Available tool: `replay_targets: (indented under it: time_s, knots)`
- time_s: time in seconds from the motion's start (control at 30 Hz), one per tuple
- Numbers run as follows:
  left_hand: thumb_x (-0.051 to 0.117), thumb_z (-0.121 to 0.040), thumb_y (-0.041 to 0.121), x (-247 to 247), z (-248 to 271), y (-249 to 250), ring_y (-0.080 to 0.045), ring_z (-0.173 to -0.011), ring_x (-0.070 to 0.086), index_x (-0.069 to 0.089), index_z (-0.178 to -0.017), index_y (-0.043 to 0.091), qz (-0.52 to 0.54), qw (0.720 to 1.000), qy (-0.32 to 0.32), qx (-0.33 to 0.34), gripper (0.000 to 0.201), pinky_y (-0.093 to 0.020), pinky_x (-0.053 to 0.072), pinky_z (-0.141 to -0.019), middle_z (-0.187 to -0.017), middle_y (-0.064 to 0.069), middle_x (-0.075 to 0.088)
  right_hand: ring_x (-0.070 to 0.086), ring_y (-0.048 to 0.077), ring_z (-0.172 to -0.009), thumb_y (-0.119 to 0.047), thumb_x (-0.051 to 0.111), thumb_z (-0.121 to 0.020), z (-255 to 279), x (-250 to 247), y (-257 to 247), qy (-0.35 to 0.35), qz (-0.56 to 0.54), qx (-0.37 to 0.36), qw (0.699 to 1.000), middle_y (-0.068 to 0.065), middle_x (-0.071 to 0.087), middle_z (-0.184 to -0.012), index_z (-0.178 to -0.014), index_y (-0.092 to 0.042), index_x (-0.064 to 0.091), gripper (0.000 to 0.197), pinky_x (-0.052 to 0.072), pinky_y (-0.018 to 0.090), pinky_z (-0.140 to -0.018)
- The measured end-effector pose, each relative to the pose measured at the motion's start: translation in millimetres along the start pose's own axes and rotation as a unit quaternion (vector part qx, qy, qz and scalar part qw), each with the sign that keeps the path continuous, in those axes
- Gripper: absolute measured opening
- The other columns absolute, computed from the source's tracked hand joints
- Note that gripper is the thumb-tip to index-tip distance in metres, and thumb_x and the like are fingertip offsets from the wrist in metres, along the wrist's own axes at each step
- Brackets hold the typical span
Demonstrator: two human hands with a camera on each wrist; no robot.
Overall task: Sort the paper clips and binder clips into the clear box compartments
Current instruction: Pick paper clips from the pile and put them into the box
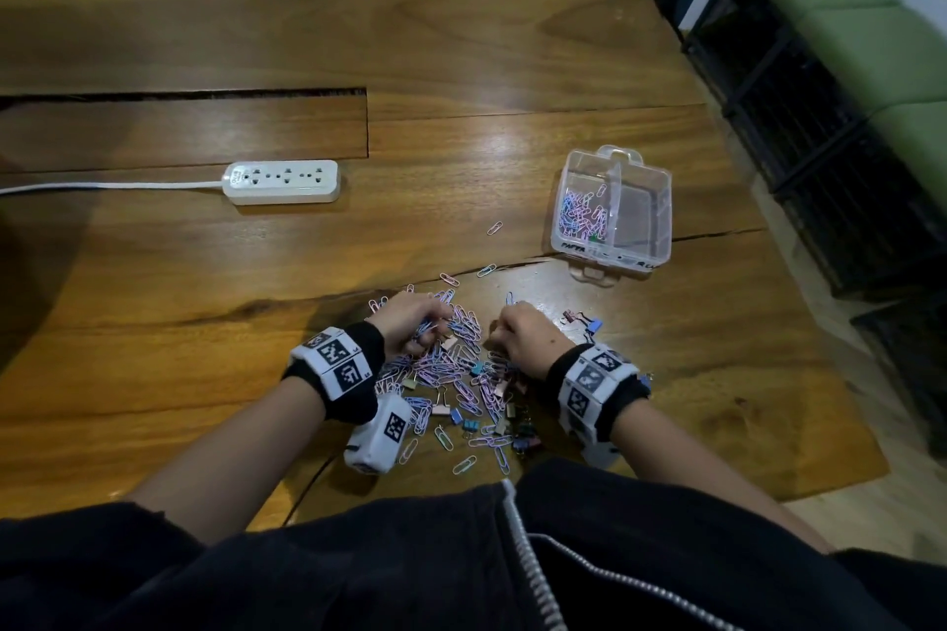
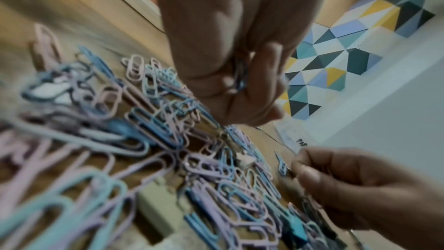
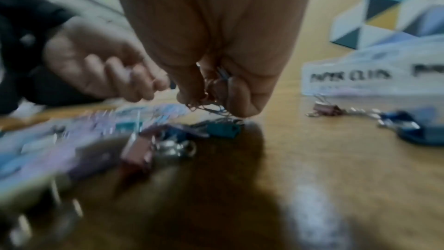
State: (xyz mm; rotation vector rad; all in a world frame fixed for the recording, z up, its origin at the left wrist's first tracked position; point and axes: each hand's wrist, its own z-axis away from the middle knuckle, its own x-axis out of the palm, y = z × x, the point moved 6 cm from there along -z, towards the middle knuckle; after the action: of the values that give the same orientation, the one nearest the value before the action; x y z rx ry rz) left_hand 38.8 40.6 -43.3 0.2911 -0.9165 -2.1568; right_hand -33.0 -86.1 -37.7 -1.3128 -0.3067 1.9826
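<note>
both hands down in the mixed pile (image 1: 451,374) at the near edge of the desk (image 1: 461,41). left hand (image 1: 410,323) curled round a small bunch of paper clips (image 2: 238,75), right hand (image 1: 517,333) likewise pinching a tangle of clips (image 3: 211,102) just above a teal binder clip (image 3: 223,130). so each grip grasping clips, not released.

clear box (image 1: 615,213) well off to the right and further back, long axis running roughly away from the body, divider (image 1: 615,200) along that axis; left compartment already has paper clips, right one looks bare (glare makes it hard to be sure).

main risk, judging from here: clips linked together, so lifting a bunch could drag a binder clip along into the wrong compartment, or shed strays across the desk on the carry over. a few loose ones (image 1: 494,228) already lying between pile and box. power strip (image 1: 282,182) off to the left, no bother.
</note>
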Motion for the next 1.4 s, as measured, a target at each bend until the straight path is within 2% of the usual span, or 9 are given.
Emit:
replay_targets:
  time_s: [0.13,0.27,0.37,0.53,0.6,0.8,0.97,1.17,1.4]
  knots:
    - [0.035,-0.098,0.016,-5.2,12.8,1.0,-0.008,-0.048,0.045,0.053,-0.081,0.012,-0.263,0.963,0.05,0.015,0.025,-0.018,0.036,-0.044,-0.072,-0.005,0.05,0.048,0.011,-0.068,-0.023,0.044,-0.094,5.3,-14.1,24.1,0.043,-0.16,0.064,0.984,-0.007,0.047,-0.072,-0.075,-0.016,0.047,0.021,0.036,0.013,-0.054]
    - [0.037,-0.093,0.045,-7.0,19.4,-3.3,-0.021,-0.065,0.048,0.055,-0.087,0.008,-0.528,0.839,0.124,0.055,0.042,-0.031,0.049,-0.072,-0.085,-0.019,0.055,0.045,0.005,-0.046,-0.01,0.046,-0.092,9.6,-18.2,42.0,0.048,-0.407,0.086,0.908,0.0,0.052,-0.064,-0.071,-0.015,0.045,0.022,0.035,0.012,-0.038]
    - [0.046,-0.076,0.071,0.9,22.9,-12.6,-0.023,-0.099,0.056,0.047,-0.12,0.006,-0.642,0.753,0.142,0.025,0.079,-0.036,0.051,-0.082,-0.117,-0.012,0.052,0.042,0.002,-0.037,-0.003,0.039,-0.094,14.5,-19.8,41.1,0.012,-0.532,0.084,0.843,-0.001,0.057,-0.054,-0.081,-0.011,0.051,0.019,0.03,0.012,-0.034]
    - [0.045,-0.069,0.077,10.7,14.3,-24.1,-0.024,-0.11,0.055,0.037,-0.129,0.005,-0.682,0.718,0.129,0.053,0.094,-0.035,0.054,-0.084,-0.127,-0.012,0.047,0.047,0.008,-0.044,-0.02,0.033,-0.098,23.8,-9.5,36.6,-0.05,-0.623,0.126,0.77,0.0,0.05,-0.058,-0.077,-0.01,0.052,0.03,0.038,0.015,-0.038]
    - [0.042,-0.078,0.07,15.9,13.9,-22.7,-0.024,-0.108,0.055,0.04,-0.126,0.005,-0.689,0.71,0.126,0.076,0.081,-0.035,0.054,-0.084,-0.124,-0.011,0.049,0.047,0.008,-0.043,-0.028,0.042,-0.094,30.6,-4.6,33.2,-0.074,-0.597,0.136,0.787,-0.001,0.051,-0.056,-0.069,-0.013,0.049,0.03,0.038,0.015,-0.038]
    - [0.029,-0.098,0.036,36.6,14.5,-22.9,-0.024,-0.101,0.057,0.043,-0.124,0.006,-0.713,0.681,0.067,0.154,0.042,-0.035,0.053,-0.082,-0.12,-0.011,0.05,0.048,-0.004,-0.044,-0.015,0.074,-0.073,42.6,8.3,14.5,-0.012,-0.198,0.063,0.978,-0.004,0.049,-0.059,-0.06,-0.018,0.043,0.033,0.035,0.011,-0.043]
    - [0.033,-0.097,0.028,38.2,15.4,-23.9,-0.017,-0.078,0.047,0.049,-0.097,0.01,-0.652,0.737,0.034,0.177,0.024,-0.032,0.05,-0.079,-0.093,-0.005,0.049,0.053,0.015,-0.076,-0.022,0.073,-0.073,39.5,14.0,20.4,0.013,-0.033,0.058,0.998,-0.002,0.056,-0.078,-0.064,-0.023,0.043,0.032,0.039,0.021,-0.056]
    - [0.044,-0.09,0.01,11.8,14.5,-19.2,-0.013,-0.052,0.038,0.05,-0.053,0.015,-0.189,0.973,0.054,0.121,0.038,-0.022,0.033,-0.053,-0.061,-0.001,0.046,0.055,0.014,-0.073,-0.033,0.068,-0.078,52.4,0.5,24.1,0.047,-0.084,0.067,0.993,-0.001,0.059,-0.079,-0.075,-0.02,0.051,0.021,0.042,0.021,-0.059]
    - [0.034,-0.08,-0.009,17.4,21.0,-17.8,-0.008,-0.03,0.046,0.037,-0.055,0.008,0.079,0.994,0.032,0.062,0.031,-0.01,0.031,-0.031,-0.055,-0.006,0.059,0.054,0.018,-0.083,-0.054,0.058,-0.078,59.0,27.0,-0.6,0.022,0.193,0.032,0.98,0.003,0.06,-0.094,-0.101,-0.012,0.052,0.048,0.04,0.025,-0.066]
